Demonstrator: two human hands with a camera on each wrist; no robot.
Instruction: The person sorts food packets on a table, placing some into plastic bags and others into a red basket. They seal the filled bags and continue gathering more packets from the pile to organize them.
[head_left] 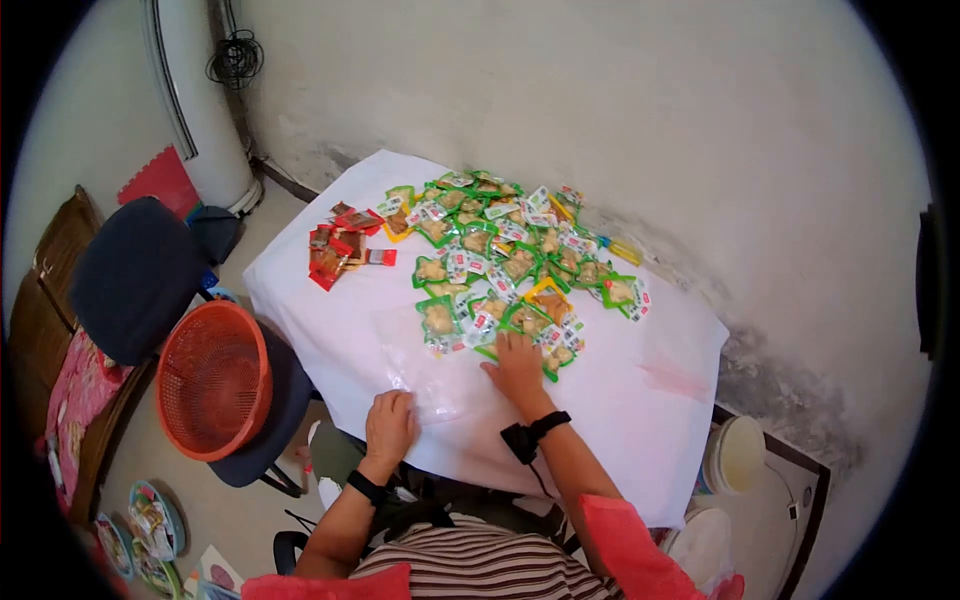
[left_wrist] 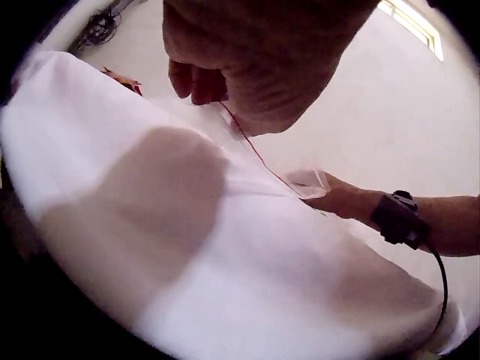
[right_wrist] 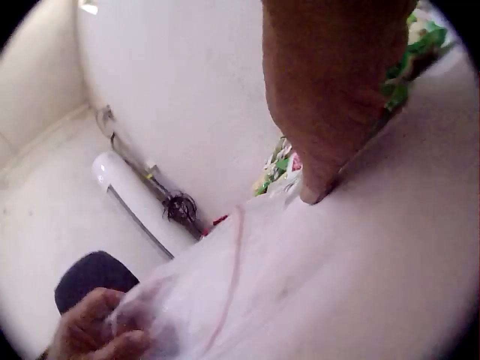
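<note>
Left hand (head_left: pixel 390 430) pinches the filmy clear plastic bag (head_left: pixel 432 402); right hand (head_left: pixel 518 368) touches green-edged plastic packets (head_left: pixel 518 263) (can't tell if gripped) — likely light, slippery, best taken by the edges.

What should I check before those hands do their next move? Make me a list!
1. Left hand has the clear bag: ok, its fingers pinch the edge.
2. Right hand is at the green packets: ok, it's at the near side of the heap.
3. Right hand has a good grip: cannot tell, I can't see what is under its fingers.
4. Bag's mouth is open: cannot tell, the see-through plastic is too hard to make out.
5. Red packets have their own pile: ok, left of the green ones.
6. Green packets lie neatly: not ok, they overlap in a jumble.
</note>
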